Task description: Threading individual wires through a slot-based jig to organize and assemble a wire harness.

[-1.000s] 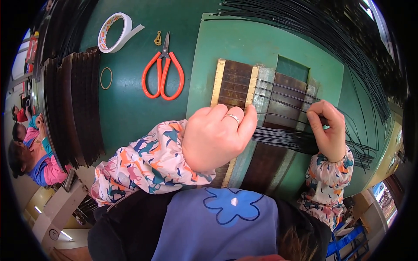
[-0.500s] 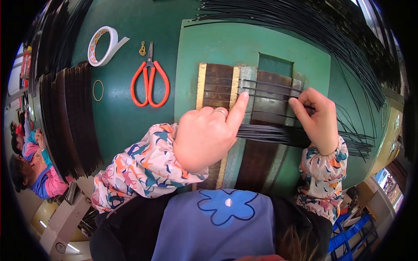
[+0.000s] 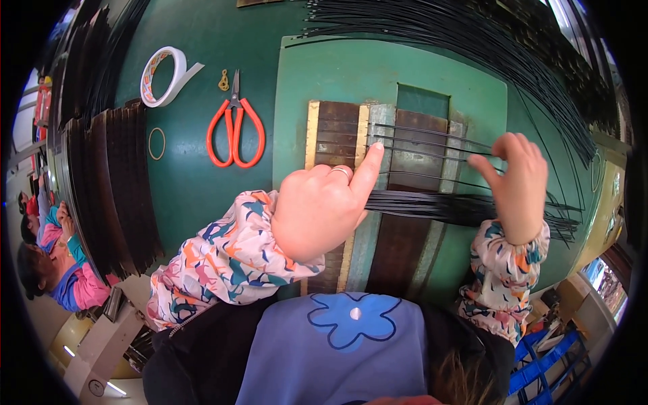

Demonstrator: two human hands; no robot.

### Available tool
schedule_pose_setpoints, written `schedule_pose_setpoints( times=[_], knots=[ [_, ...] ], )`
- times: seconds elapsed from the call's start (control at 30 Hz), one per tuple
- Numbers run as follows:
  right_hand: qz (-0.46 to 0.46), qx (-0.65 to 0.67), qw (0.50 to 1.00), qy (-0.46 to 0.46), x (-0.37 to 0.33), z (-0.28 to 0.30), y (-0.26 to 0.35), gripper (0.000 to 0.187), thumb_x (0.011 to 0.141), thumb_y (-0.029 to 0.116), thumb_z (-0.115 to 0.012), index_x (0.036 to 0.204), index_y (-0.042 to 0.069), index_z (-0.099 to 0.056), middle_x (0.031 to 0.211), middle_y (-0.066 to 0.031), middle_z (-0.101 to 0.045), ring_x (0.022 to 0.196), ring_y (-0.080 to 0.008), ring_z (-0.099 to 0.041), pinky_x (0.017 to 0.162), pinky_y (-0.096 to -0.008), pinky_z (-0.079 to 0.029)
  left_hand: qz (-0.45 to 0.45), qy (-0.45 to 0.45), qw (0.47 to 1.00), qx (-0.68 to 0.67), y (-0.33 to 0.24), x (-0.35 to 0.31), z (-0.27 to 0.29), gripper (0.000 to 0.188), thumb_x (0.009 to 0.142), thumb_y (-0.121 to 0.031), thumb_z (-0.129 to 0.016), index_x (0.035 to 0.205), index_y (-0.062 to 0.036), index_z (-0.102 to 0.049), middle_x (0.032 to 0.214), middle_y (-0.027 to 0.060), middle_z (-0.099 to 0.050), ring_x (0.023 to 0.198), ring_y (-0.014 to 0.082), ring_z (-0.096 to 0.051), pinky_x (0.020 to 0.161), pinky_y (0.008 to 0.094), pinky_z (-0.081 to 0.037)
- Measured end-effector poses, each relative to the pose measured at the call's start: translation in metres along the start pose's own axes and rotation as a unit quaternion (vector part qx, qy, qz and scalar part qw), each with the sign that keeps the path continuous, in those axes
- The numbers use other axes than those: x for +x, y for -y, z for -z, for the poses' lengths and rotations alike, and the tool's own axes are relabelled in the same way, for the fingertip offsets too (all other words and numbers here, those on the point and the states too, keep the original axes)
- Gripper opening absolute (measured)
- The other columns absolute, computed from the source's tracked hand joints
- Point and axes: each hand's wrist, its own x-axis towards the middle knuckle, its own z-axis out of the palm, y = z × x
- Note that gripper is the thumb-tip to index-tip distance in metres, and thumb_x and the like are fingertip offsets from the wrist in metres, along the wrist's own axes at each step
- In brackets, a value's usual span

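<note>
Several thin black wires [image 3: 422, 143] lie side by side across a dark metal jig with a yellow ruler strip [image 3: 362, 128]. My left hand [image 3: 317, 206] rests over the jig. Its stretched index finger presses a wire end beside the ruler strip, while the other fingers are curled and partly hidden. Below that finger a thick bundle of black wires [image 3: 432, 204] runs rightward from beside the hand. My right hand [image 3: 520, 182] is over the right ends of the separate wires, thumb and fingers apart; the wires pass behind it.
Red-handled scissors [image 3: 236, 135], a white tape roll [image 3: 162, 77] and a rubber band [image 3: 156, 144] lie on the green table left of the green board [image 3: 293, 81]. Long black wires [image 3: 432, 27] curve along the back and right. Dark strips [image 3: 115, 182] stand far left, near other people.
My right hand has moved right along the wires, and its thumb and fingers have spread apart. My left hand keeps its place, index finger still pressed down.
</note>
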Motion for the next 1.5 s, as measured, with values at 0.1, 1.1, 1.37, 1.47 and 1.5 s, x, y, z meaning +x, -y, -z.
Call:
schedule_pose_setpoints(
  times=[0.1,1.1,1.37,1.47,1.5],
  knots=[
    [0.088,0.034,0.994,-0.046,0.001,-0.004,0.015,0.019,0.074,0.012,-0.077,0.076,0.003,-0.06,0.085,-0.008,-0.064,0.081,-0.0277,-0.06,0.071,-0.036,-0.047,-0.011,-0.051,0.999,0.013,0.0,-0.003,-0.005,0.077,0.055,-0.008,-0.077,0.129,-0.0069,-0.058,0.069,0.0011,-0.059,0.058,0.0182,-0.058,0.054,0.0321,-0.049],
    [0.051,0.353,0.924,0.139,0.01,-0.028,0.054,0.009,0.087,0.008,-0.066,0.087,0.0,-0.063,0.067,-0.0122,-0.062,0.056,-0.023,-0.058,0.054,-0.0312,-0.045,-0.044,-0.115,0.992,0.0,-0.003,-0.011,-0.004,0.053,0.06,-0.01,-0.077,0.111,-0.0058,-0.066,0.068,0.001,-0.051,0.058,0.0171,-0.053,0.051,0.0308,-0.045],
    [-0.046,0.279,0.946,0.158,0.006,-0.013,0.027,0.018,0.084,0.013,-0.071,0.078,-0.001,-0.062,0.06,-0.0117,-0.059,0.05,-0.0235,-0.054,0.05,-0.0312,-0.043,-0.023,-0.047,0.998,0.032,-0.004,-0.009,-0.007,0.088,0.052,-0.013,-0.079,0.136,-0.0077,-0.055,0.066,0.001,-0.048,0.056,0.0162,-0.052,0.051,0.0311,-0.045],
    [-0.052,0.302,0.944,0.125,0.001,-0.018,0.017,0.024,0.083,0.017,-0.074,0.075,-0.001,-0.06,0.056,-0.0107,-0.057,0.047,-0.0239,-0.053,0.047,-0.0309,-0.04,-0.027,-0.045,0.998,0.036,-0.003,-0.008,-0.005,0.088,0.05,-0.014,-0.079,0.135,-0.0076,-0.056,0.066,0.001,-0.048,0.056,0.0164,-0.052,0.051,0.0311,-0.045],
    [-0.055,0.3,0.944,0.122,0.0,-0.015,0.018,0.024,0.083,0.017,-0.074,0.075,-0.001,-0.06,0.056,-0.0107,-0.057,0.047,-0.0239,-0.053,0.047,-0.0309,-0.04,-0.028,-0.044,0.998,0.038,-0.003,-0.009,-0.005,0.088,0.05,-0.013,-0.079,0.135,-0.0076,-0.056,0.066,0.0009,-0.048,0.056,0.0163,-0.052,0.051,0.0311,-0.045]
  ],
)
